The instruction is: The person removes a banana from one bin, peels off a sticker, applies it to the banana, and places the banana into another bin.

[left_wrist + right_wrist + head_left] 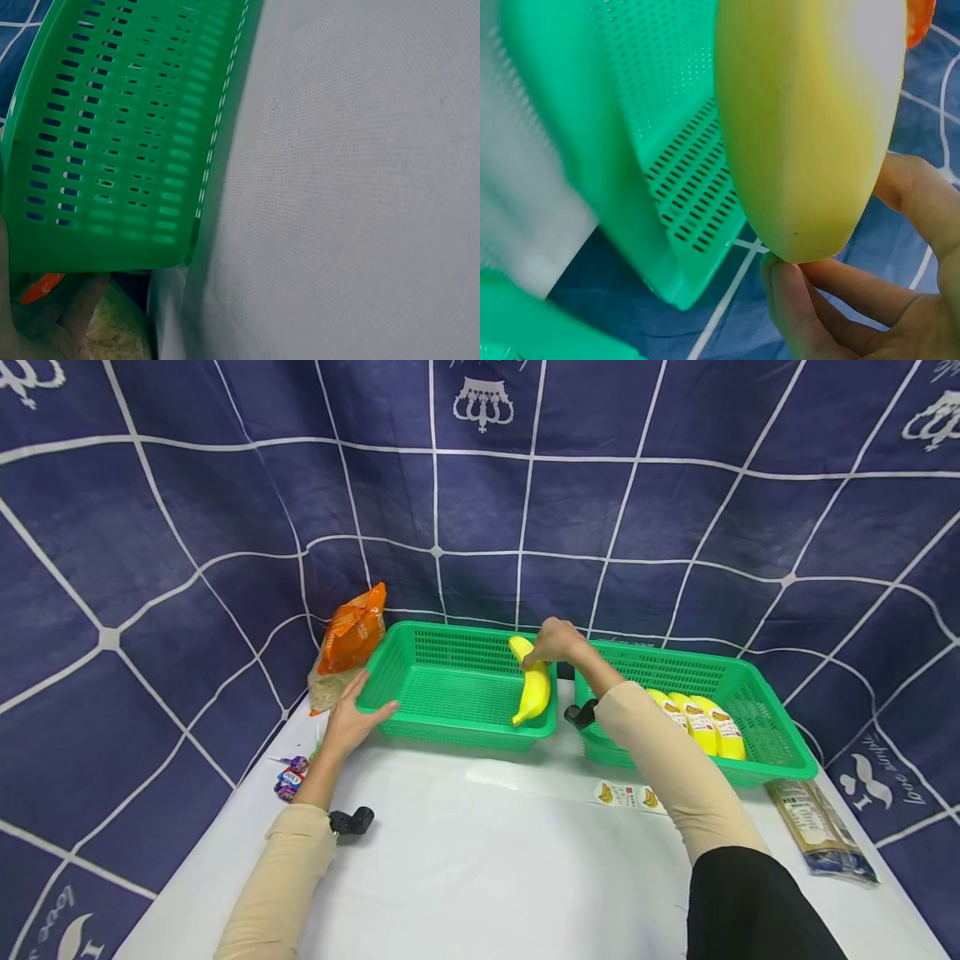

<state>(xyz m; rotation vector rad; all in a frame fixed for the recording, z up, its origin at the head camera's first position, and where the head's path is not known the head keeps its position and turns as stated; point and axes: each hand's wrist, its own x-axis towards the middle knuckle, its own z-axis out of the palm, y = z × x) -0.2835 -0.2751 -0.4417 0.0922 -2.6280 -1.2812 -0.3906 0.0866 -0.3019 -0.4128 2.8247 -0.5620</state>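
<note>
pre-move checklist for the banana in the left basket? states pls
1. Right hand holds banana at its top end: ok.
2. Banana inside left green basket, by its right wall: ok.
3. Banana resting on basket floor or partly lifted: cannot tell.
4. Left hand rests on the basket's near left corner, fingers straight: ok.
5. Right green basket holds three labelled bananas, apart from the held one: ok.
6. Orange snack bag leans outside the left basket, away from the banana: ok.
</note>
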